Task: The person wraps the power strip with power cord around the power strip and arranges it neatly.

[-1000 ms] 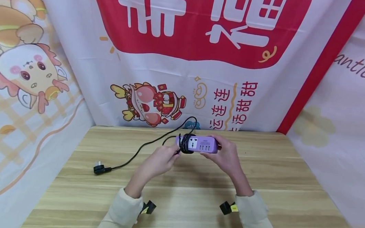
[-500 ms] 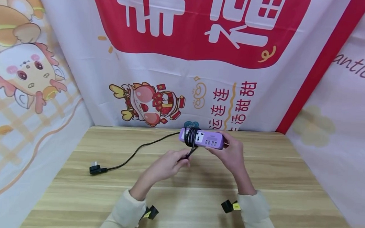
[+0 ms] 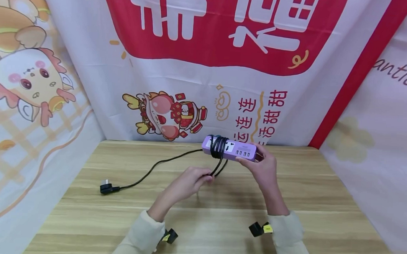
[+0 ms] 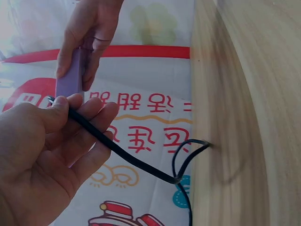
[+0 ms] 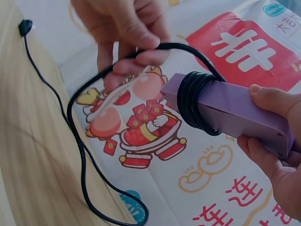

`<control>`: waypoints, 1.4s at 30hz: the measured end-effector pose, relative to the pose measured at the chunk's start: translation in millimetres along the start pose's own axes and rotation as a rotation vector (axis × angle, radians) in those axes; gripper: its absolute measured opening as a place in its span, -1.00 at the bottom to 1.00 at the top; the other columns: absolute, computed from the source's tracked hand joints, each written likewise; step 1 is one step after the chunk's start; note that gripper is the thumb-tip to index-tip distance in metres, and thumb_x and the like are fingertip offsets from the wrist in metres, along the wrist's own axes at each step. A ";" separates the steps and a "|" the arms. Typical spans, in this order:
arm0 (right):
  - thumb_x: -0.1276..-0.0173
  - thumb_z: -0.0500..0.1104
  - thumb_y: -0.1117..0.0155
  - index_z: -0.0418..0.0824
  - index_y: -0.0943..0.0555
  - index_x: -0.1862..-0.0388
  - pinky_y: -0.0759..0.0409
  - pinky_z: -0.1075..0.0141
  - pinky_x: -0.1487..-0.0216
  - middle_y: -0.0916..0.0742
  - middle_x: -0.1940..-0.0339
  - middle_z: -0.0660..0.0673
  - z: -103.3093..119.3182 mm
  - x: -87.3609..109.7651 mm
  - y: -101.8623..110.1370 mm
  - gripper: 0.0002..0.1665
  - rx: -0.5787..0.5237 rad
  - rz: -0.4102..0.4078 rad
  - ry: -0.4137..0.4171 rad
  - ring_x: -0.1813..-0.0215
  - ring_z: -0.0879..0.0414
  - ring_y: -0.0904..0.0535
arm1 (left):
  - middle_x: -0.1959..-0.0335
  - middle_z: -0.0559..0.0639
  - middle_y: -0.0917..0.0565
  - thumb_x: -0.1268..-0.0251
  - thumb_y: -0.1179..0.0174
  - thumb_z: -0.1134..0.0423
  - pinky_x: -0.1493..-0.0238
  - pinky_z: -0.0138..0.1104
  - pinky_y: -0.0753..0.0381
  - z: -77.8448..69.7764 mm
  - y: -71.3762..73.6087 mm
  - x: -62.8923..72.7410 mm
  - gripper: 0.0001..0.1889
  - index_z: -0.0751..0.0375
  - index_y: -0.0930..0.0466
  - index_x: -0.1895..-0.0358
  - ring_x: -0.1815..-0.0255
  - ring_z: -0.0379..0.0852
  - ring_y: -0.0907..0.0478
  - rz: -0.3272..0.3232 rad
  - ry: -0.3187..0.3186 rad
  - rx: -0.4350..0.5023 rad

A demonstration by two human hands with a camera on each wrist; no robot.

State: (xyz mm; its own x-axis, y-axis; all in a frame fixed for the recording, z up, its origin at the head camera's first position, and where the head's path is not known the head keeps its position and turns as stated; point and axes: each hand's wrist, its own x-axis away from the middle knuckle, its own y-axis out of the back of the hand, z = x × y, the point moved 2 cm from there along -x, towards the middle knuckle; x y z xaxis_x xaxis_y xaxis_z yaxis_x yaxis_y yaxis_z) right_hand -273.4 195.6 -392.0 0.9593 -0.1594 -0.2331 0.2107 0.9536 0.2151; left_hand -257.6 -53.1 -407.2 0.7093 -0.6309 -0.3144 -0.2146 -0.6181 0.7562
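Observation:
A purple power strip [image 3: 240,149] with white sockets and USB ports is held above the table by my right hand [image 3: 264,166], which grips its right end. Several turns of black cord [image 5: 190,101] wrap around the strip's other end. Below and to the left, my left hand [image 3: 191,180] pinches the cord between thumb and forefinger, as the left wrist view shows the cord [image 4: 127,155] crossing the fingers. From there a loose loop hangs down in the right wrist view. The cord's black plug [image 3: 108,187] lies on the table at the left, prongs up.
The wood-grain table [image 3: 198,234] ends at a printed cloth backdrop [image 3: 178,76] behind the strip. More printed cloth hangs at the left side [image 3: 26,140] and right side [image 3: 372,143]. Black wrist cameras sit by both sleeves.
The power strip and my right hand have moved up and to the right. My left hand has come right and slightly down with the cord, which now stretches from the strip's underside.

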 end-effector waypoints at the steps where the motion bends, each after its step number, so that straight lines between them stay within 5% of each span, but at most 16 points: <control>1: 0.01 -0.08 -0.67 -0.10 -0.54 -0.31 -0.67 0.46 0.05 -0.67 -0.12 -0.19 -0.1 -0.1 -0.4 -0.15 -0.020 0.003 -0.018 -0.10 -0.03 -0.61 | 0.27 0.03 -0.77 -0.47 -0.10 0.34 0.07 -0.33 -0.70 2.2 -0.5 0.1 -0.86 0.18 -0.67 0.19 0.19 -0.12 -0.71 -0.006 0.006 0.011; 12: -0.02 -0.17 -0.64 -0.14 -0.56 -0.28 -0.68 0.39 -0.01 -0.65 -0.09 -0.13 5.0 3.9 -12.0 -0.21 -0.202 0.023 -0.122 -0.04 0.12 -0.63 | 0.22 0.07 -0.78 -0.47 -0.10 0.35 0.01 -0.30 -0.70 20.4 -4.5 -1.2 -0.85 0.19 -0.69 0.15 0.12 -0.04 -0.73 -0.027 -0.017 0.092; 22: -0.09 -0.40 -0.51 -0.27 -0.48 -0.35 -0.66 0.44 -0.02 -0.61 -0.03 -0.07 8.6 4.4 -11.6 -0.21 -0.329 0.062 -0.135 -0.02 0.15 -0.58 | 0.26 -0.02 -0.77 -0.53 -0.01 0.38 -0.02 -0.26 -0.68 42.2 -11.6 -2.4 -0.78 0.20 -0.69 0.18 0.10 -0.12 -0.70 0.058 0.046 0.053; 27: -0.12 -0.40 -0.47 -0.28 -0.46 -0.38 -0.65 0.42 -0.06 -0.59 -0.10 -0.10 8.4 7.2 -13.7 -0.20 -0.381 0.133 -0.143 -0.08 0.12 -0.56 | 0.29 -0.12 -0.75 -0.52 -0.03 0.38 0.00 -0.29 -0.67 46.7 -11.5 -1.6 -0.78 0.14 -0.71 0.20 0.12 -0.21 -0.68 0.012 0.050 0.069; 35: -0.13 -0.46 -0.40 -0.27 -0.40 -0.42 -0.62 0.40 -0.14 -0.54 -0.26 -0.22 14.5 12.5 -21.5 -0.17 -0.364 0.194 -0.208 -0.15 0.08 -0.55 | 0.28 -0.06 -0.75 -0.45 -0.09 0.44 -0.04 -0.28 -0.67 51.7 -6.4 1.5 -0.82 0.19 -0.70 0.20 0.13 -0.08 -0.71 -0.030 0.044 0.167; 42: -0.10 -0.44 -0.46 -0.29 -0.45 -0.37 -0.64 0.40 -0.11 -0.58 -0.21 -0.21 15.2 13.1 -23.1 -0.19 -0.329 0.236 -0.175 -0.12 0.09 -0.57 | 0.15 0.05 -0.72 -0.39 -0.16 0.42 -0.10 -0.17 -0.65 53.2 -2.0 5.4 -0.80 0.23 -0.60 -0.01 0.08 -0.07 -0.68 -0.143 0.069 0.158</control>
State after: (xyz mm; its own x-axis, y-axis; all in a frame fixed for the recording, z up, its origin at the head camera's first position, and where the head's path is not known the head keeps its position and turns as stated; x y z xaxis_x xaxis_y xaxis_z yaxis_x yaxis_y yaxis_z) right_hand -262.9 167.7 -385.6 0.9973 0.0591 -0.0437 -0.0623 0.9951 -0.0763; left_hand -289.1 -80.1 -441.0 0.7830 -0.5012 -0.3685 -0.2070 -0.7685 0.6055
